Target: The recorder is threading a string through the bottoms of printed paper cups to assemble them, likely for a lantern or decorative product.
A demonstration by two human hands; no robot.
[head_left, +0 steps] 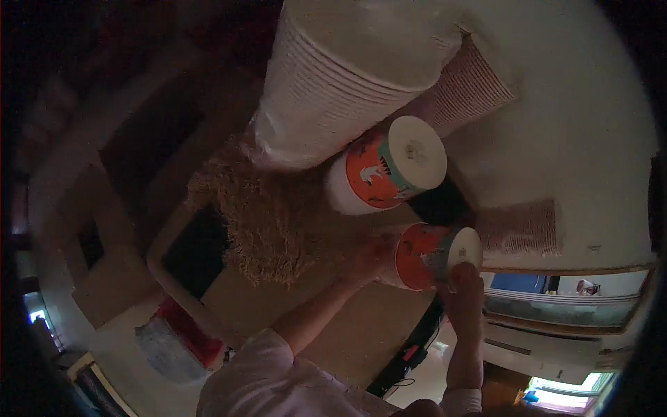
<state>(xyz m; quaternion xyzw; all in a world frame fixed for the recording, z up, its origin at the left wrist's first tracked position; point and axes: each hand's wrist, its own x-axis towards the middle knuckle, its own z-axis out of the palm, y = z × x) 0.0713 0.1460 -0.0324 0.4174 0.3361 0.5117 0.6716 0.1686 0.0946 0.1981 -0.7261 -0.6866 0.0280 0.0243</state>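
Observation:
Both my hands are on a round paper tub (419,256) printed in orange and grey-green with a pale end. My left hand (368,260) wraps its left end, the fingers blurred and dim. My right hand (464,283) grips the pale round end on the right side. Just beyond it stands a second tub (375,170) of the same kind, its pale round end facing up and right, touched by neither hand. Left of the tubs lies a heap of brown shredded fibre (264,222).
A tall stack of white ribbed cups or tubs (333,76) in clear film leans at the top, with a pinkish ribbed stack (476,83) behind it. Brown panels with dark openings (194,250) are at left. A red and clear plastic package (180,340) lies lower left.

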